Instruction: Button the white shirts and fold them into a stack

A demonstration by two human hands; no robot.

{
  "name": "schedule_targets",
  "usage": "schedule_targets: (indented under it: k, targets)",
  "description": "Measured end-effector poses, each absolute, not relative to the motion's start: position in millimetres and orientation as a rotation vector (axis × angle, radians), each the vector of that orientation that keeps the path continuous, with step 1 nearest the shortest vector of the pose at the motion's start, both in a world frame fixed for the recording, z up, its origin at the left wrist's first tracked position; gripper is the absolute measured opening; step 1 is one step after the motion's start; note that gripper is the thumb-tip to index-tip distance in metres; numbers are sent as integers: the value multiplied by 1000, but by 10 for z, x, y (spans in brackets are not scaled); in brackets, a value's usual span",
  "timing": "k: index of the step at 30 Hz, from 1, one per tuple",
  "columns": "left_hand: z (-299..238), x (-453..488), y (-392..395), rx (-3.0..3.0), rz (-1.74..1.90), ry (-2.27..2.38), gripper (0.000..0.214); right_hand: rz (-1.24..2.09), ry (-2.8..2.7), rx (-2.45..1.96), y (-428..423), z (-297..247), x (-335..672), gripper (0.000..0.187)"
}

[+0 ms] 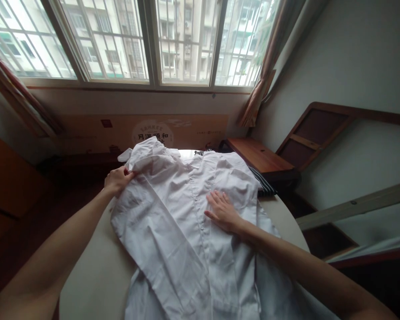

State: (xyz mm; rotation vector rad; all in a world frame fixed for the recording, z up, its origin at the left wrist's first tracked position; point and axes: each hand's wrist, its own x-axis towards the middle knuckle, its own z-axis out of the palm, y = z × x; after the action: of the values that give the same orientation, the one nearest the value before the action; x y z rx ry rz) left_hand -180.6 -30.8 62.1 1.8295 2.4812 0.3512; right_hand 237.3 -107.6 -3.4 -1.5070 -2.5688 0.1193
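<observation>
A white button-up shirt (pixel 183 213) lies spread front side up over a pale round table (pixel 96 271), its collar toward the window. One long sleeve is laid across the shirt's front, running down toward me. At the shirt's left shoulder area, my left hand (pixel 117 180) pinches the fabric between closed fingers. My right hand (pixel 222 211) rests flat with fingers spread on the chest, just right of the button line. Dark striped cloth (pixel 264 183) sticks out from under the shirt at the right.
A barred window (pixel 150 44) with curtains (pixel 258 98) fills the far wall. Beneath it stands a wide printed panel (pixel 96 129). To the right are a low wooden table (pixel 260 154), a wooden frame (pixel 316 129) leaning by the wall, and a pale wooden beam (pixel 356 204).
</observation>
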Motion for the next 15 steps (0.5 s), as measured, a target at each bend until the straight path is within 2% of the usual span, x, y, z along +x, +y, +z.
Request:
schedule_targets:
  k: [2,5,8,11,15]
  targets:
    - [642,-1855,-241,1798,353,2445,47,144,-2581,-1373,-1259,131,2122,65]
    - [677,-1872,-174,1757,346,2506,51,102,-2787,-727,-1695,378,1600,73]
    - [666,-1841,-149,1751,244,2487,55,-86,-2909,-52,-2073,506,1070,57]
    - [609,-1832,-138,1783,275,2351,46,-179,-2980,223,-2216,500,677,49]
    - [578,-1873,-142,1854,496,2180,29,-54,-3065,360,-2225,372,416,34]
